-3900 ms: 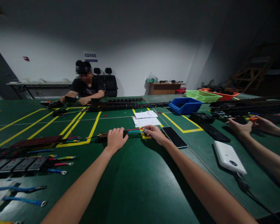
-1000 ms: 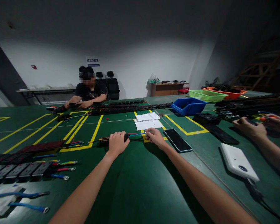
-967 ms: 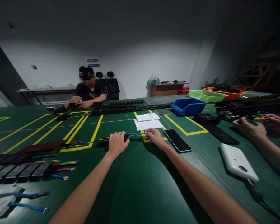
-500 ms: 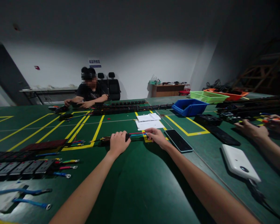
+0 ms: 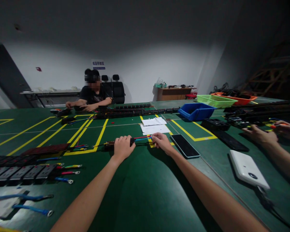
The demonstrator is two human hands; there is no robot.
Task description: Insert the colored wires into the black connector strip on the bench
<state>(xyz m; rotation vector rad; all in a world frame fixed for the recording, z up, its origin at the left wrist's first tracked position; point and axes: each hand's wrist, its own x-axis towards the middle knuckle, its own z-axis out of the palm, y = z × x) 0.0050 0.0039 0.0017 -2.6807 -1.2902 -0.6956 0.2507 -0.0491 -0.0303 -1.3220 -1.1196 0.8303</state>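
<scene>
My left hand [image 5: 123, 149] is wrapped over a dark block [image 5: 108, 146] that lies on the green table [image 5: 135, 187]. Red and blue wires [image 5: 141, 139] run out of the block to the right. Their far ends are pinched between the thumb and fingers of my right hand [image 5: 160, 142]. Thin yellow and black leads stick out at the block's left end. A phone [image 5: 185, 146] lies just right of my right hand, and white papers [image 5: 154, 125] are beyond the wires.
Socket strips [image 5: 21, 173] with lugged wires lie at left, a white device [image 5: 248, 169] with a cable at right. A blue bin [image 5: 196, 111] and green basket [image 5: 216, 101] stand farther back. Another person's hands [image 5: 262, 137] work at right; one person [image 5: 95, 93] sits across.
My hands have hardly moved; the fingers of my right hand have shifted slightly at the wire ends. The hands of the person across have moved a little.
</scene>
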